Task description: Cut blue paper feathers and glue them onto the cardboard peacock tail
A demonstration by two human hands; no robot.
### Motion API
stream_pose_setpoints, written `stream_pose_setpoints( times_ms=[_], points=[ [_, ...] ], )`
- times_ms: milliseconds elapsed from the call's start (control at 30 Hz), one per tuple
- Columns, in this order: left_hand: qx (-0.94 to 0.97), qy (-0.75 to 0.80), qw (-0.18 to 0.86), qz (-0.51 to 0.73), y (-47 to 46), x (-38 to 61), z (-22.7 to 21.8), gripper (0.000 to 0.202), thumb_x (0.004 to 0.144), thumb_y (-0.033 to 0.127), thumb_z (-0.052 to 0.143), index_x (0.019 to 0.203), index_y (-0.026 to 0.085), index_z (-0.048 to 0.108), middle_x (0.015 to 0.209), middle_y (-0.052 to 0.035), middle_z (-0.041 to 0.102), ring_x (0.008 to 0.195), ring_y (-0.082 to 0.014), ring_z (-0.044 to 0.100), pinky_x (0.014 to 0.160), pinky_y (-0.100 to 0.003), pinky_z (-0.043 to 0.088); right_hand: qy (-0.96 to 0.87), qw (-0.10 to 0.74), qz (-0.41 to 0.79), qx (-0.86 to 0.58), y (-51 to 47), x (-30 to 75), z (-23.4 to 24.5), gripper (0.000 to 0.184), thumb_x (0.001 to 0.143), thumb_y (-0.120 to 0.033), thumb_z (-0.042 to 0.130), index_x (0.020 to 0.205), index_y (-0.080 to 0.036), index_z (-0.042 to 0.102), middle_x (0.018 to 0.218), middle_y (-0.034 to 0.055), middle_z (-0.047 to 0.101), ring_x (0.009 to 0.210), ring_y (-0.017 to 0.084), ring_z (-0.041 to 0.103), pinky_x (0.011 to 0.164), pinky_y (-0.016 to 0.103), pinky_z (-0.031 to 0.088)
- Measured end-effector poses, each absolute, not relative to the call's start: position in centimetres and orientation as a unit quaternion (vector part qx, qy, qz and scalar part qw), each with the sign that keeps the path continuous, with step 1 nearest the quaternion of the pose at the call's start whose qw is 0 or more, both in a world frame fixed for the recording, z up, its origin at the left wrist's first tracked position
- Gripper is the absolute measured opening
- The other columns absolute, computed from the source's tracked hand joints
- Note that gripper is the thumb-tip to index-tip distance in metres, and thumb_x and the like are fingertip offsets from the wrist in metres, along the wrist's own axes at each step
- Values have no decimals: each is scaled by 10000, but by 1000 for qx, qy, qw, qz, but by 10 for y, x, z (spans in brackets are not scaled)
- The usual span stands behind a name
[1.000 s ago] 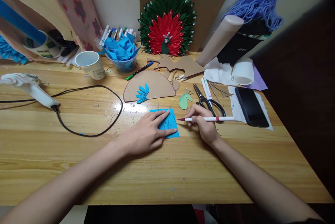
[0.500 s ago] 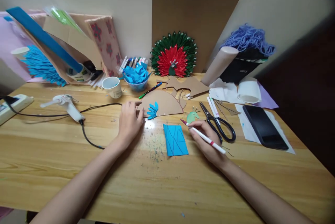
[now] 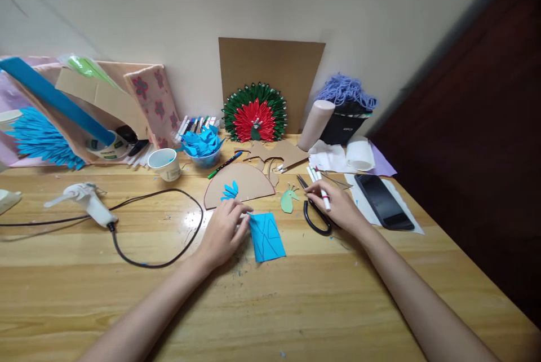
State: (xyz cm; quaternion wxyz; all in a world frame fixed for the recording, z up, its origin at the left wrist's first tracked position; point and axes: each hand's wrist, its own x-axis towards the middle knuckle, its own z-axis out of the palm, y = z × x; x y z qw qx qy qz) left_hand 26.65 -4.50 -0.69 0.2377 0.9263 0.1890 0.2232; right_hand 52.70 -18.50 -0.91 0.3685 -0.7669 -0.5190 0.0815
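My left hand [image 3: 223, 231] rests on the wooden table [image 3: 127, 294], its fingertips touching the left edge of a blue paper rectangle [image 3: 266, 236] with drawn lines. My right hand [image 3: 338, 208] holds a white marker with a red band [image 3: 323, 194], and lies over the black-handled scissors [image 3: 315, 212]. Between the hands lies a small green peacock cutout [image 3: 288, 201]. Behind the left hand is a brown cardboard half-circle [image 3: 245, 181] with a few blue paper petals [image 3: 229, 190] stuck on it.
A glue gun [image 3: 87, 204] with a looping black cord lies at left. Paper cup [image 3: 165, 164], bowl of blue petals [image 3: 203, 148], green-and-red peacock fan [image 3: 255, 113], black phone [image 3: 382, 201], paper rolls and yarn stand behind.
My left hand lifted off the blue paper, reached toward the half-circle, then came back to the paper's edge. My right hand moved right with the marker onto the scissors. The view tilted up.
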Motion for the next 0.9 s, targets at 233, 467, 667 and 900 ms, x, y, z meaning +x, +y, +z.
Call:
stream_pose_setpoints(
  times_ms=[233, 467, 667, 900],
  points=[
    [906, 239, 245, 250, -40, 269, -10, 202, 917, 233, 367, 965, 177, 555, 939, -73, 592, 908, -207, 549, 787, -359, 440, -606, 318, 42, -727, -146, 530, -8, 137, 808, -144, 487, 913, -201, 555, 978, 91, 643, 928, 230, 577, 784, 349, 431],
    [895, 253, 243, 275, -37, 266, -13, 208, 908, 216, 357, 989, 192, 547, 953, -76, 598, 922, -213, 564, 800, -376, 453, -666, 229, 22, -710, -89, 545, -1, 187, 704, -37, 471, 772, -190, 553, 790, 59, 578, 730, 188, 510, 621, 262, 332],
    [899, 237, 253, 269, -39, 264, -11, 189, 881, 172, 380, 956, 178, 553, 931, -74, 600, 900, -210, 559, 781, -365, 453, -698, 215, 24, -683, -81, 547, -1, 161, 698, -37, 461, 672, -193, 491, 667, 26, 531, 661, 165, 455, 604, 257, 281],
    [884, 247, 282, 279, -41, 263, -9, 191, 903, 245, 392, 976, 182, 556, 915, -69, 601, 880, -207, 570, 766, -349, 454, -672, 288, 22, -681, -84, 514, 12, 80, 742, -134, 519, 792, -185, 482, 797, 49, 587, 692, 156, 524, 635, 251, 376]
  ],
)
